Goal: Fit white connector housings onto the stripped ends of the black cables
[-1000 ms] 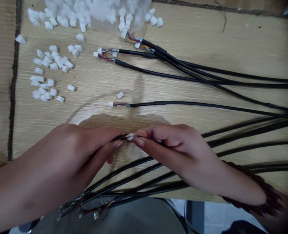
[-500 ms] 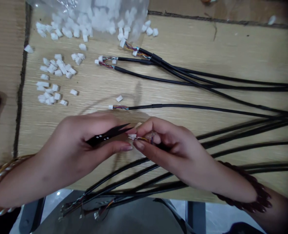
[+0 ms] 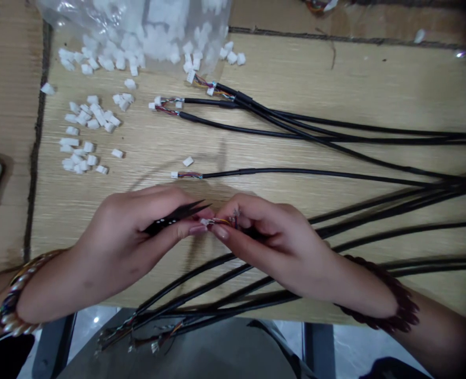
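My left hand (image 3: 138, 237) is closed around black tweezers (image 3: 181, 212), whose points stick out past the fingers to the right. Its thumb and fingertip also pinch a small white connector (image 3: 205, 222). Against it, my right hand (image 3: 268, 231) pinches the thin coloured wires (image 3: 221, 221) just behind the connector, thumb and forefinger together. Some loose wire ends (image 3: 236, 213) show above the right fingers. The rest of that cable is hidden under the right hand. Just beyond the hands lies a black cable (image 3: 296, 171) with a white connector on its left end.
Loose white connectors (image 3: 94, 116) lie in groups on the left of the board (image 3: 157, 147). A clear plastic bag (image 3: 217, 37) of them is at the back. Several black cables (image 3: 256, 113) run to the right edge. Bare-wire cable ends (image 3: 156, 345) hang over the front edge.
The fingertips of both hands have drawn closer together over the white connector, which the left thumb now covers more. The whole scene has shifted slightly left with the camera.
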`<state>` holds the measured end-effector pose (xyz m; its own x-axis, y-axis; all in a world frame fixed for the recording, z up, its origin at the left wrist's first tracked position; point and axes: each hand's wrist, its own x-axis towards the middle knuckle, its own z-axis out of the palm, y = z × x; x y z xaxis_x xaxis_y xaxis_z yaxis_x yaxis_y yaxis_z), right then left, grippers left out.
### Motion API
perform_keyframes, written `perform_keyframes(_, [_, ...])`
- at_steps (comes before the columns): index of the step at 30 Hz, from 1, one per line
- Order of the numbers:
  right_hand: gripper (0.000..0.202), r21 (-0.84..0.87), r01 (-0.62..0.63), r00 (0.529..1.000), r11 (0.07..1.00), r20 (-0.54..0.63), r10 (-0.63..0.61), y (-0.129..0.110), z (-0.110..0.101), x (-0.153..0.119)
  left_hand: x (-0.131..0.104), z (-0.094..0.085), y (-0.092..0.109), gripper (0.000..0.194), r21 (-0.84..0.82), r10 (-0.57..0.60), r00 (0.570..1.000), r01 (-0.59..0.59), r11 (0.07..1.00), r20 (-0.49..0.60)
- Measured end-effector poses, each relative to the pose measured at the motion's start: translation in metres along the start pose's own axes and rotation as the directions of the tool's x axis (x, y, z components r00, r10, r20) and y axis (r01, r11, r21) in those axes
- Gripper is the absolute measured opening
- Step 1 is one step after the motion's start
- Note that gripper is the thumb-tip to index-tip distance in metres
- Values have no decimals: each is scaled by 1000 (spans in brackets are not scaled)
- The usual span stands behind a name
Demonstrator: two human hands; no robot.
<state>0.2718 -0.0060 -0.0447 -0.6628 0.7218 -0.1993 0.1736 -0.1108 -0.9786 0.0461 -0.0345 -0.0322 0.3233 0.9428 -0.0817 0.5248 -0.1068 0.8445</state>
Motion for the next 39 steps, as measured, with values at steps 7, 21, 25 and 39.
perform_keyframes(7, [17,202,-125,992,971,25,122,-3,-3,1,5,0,5,9,-198,-137,991,133,971,-5])
perform_keyframes(21, [6,-122,115,982,986,-134,-131,6,3,-1,6,2,3,5,-306,-181,983,181,935,30])
perform_keyframes(25, [11,-131,87,986,988,-129,-104,3,4,-1,6,3,2,7,-300,-161,987,160,940,20])
perform_keyframes(39, [9,-104,115,964,988,-228,-136,8,11,-6,0,8,8,9,-213,-162,985,144,966,-67])
